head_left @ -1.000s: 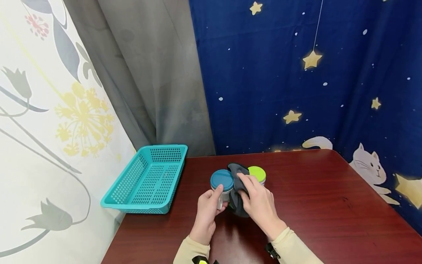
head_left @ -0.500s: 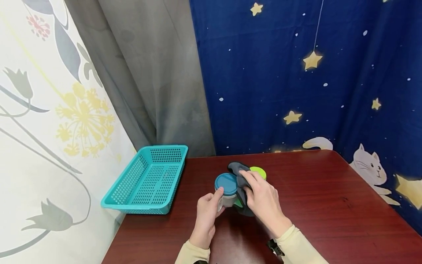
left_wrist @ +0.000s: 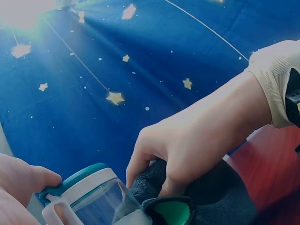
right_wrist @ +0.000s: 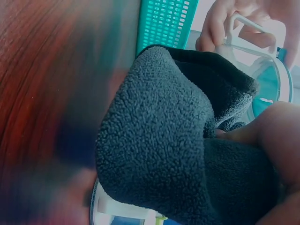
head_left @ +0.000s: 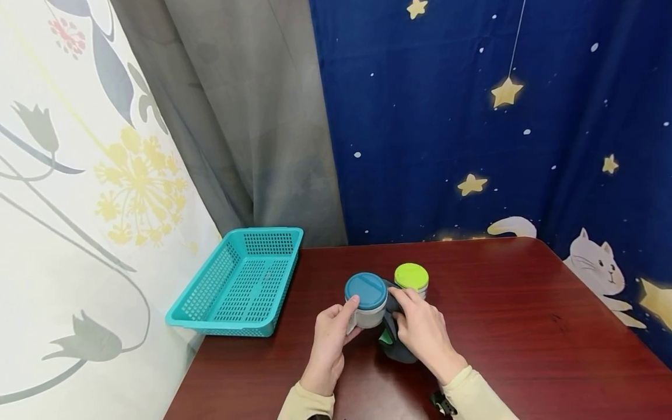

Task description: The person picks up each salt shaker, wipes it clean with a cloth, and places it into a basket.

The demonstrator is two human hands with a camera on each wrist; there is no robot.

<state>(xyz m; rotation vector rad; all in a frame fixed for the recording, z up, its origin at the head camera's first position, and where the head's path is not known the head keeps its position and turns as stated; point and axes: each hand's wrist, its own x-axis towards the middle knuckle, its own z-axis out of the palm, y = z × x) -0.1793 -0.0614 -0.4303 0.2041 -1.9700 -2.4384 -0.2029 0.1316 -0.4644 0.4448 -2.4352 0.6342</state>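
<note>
Left hand [head_left: 329, 338]: fingers curled at the handle side of the blue-lidded jar [head_left: 370, 315], thumb pressed on the edge of its lid; grip closed on the jar. Jar is clear-walled with a white handle, held in front of the person over the near middle of the table [head_left: 525, 326]; whether its base touches the wood, cannot tell. Right hand [head_left: 427, 335]: thumb and fingers drawn together, pinching a fold of dark fleecy cloth [right_wrist: 154, 122] beside the jar; a green patch shows on the cloth. Green-lidded jar [head_left: 412, 275] stands just beyond the right hand, upright. Turquoise basket [head_left: 254, 286] sits at the table's left side, well apart from both hands. Starry blue curtain [head_left: 420, 116] behind.
</note>
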